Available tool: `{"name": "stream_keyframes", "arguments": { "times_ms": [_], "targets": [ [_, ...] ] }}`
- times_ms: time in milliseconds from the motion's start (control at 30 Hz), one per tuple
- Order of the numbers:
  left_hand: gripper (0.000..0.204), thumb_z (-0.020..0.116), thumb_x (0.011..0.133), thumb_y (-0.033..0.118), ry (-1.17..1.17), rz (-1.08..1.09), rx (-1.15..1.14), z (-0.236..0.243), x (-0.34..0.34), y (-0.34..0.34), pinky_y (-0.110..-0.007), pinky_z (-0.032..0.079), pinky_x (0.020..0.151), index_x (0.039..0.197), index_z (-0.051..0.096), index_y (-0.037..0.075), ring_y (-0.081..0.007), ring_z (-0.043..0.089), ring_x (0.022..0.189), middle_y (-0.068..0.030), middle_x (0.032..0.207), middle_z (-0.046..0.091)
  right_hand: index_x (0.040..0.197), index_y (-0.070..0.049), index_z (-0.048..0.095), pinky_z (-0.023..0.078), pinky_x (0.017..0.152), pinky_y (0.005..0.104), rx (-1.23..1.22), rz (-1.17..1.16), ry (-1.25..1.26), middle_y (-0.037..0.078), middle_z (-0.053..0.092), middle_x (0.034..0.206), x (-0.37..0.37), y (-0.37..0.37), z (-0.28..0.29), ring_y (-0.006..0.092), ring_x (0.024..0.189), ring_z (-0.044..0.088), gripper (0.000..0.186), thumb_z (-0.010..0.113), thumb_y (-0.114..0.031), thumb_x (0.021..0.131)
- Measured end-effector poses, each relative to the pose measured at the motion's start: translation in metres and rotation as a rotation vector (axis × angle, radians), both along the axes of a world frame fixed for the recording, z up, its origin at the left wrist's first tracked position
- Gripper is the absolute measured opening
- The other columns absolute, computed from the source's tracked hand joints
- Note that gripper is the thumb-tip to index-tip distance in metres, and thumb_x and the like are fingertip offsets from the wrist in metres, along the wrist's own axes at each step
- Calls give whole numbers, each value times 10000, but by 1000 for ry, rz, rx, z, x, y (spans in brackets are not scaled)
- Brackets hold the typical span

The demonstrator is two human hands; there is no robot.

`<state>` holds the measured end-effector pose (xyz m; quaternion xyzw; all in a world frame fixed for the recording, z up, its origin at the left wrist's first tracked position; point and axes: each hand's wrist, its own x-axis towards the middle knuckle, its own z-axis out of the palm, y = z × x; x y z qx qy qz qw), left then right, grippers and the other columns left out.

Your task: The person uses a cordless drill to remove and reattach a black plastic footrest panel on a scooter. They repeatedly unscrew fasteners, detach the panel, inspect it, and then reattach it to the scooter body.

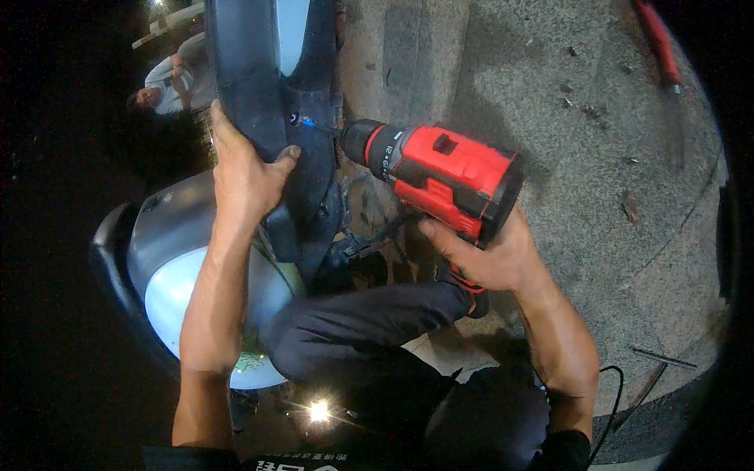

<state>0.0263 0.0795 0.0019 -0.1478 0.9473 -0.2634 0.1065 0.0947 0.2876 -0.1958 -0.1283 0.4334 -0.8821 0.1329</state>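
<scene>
My right hand [499,255] is wrapped round the grip of a red and black cordless drill [459,173], thumb along its side. The drill lies tilted, chuck to the left. Its thin bit, with a bright blue part [310,124] near the end, reaches a small recess in a black plastic panel [255,78]; whether it touches a screw there I cannot tell. My left hand [247,173] grips this panel below the recess, thumb across its face and fingers at its left edge, partly hidden. The panel belongs to what looks like a scooter with a pale blue and dark body [184,290].
Several small screws [589,110] lie scattered on the grey stone floor [534,71]. A red-handled tool [658,39] lies at the far right, a T-shaped metal tool [664,361] at the near right beside a black cable [616,404]. Another person [169,78] is at the upper left.
</scene>
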Motion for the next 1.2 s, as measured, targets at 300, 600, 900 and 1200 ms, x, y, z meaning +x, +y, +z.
{"name": "stream_keyframes", "arguments": {
  "times_ms": [300,600,900,1200],
  "targets": [
    [1138,842,713,216,-43,87,-40,1,-5,13,-446,446,1044,1505,83,-87,-481,512,1254,-344,1454,372,1128,-31,669,499,935,371,-27,10,-101,135,692,1091,1,-10,-1,293,1007,659,381,762,-63,760],
    [1125,829,720,223,-27,48,-25,2,-2,10,-455,453,1030,1504,86,-89,-497,531,1217,-348,1458,362,1141,-37,670,499,913,341,-27,27,-74,100,686,1087,-5,-11,-4,228,994,649,360,761,-44,793],
    [1141,834,720,234,-23,57,-11,1,-1,10,-459,460,1024,1507,74,-91,-497,539,1209,-343,1489,322,1156,-56,670,486,952,356,4,218,-279,80,687,1130,6,-6,-12,208,1044,640,369,765,-82,801],
    [1012,817,760,223,108,-183,30,9,6,0,-452,429,1062,1492,189,-86,-462,461,1308,-331,1470,360,1112,-53,670,536,856,354,60,233,-408,41,692,1013,43,55,-27,169,942,657,307,717,-30,809]
  ]
}}
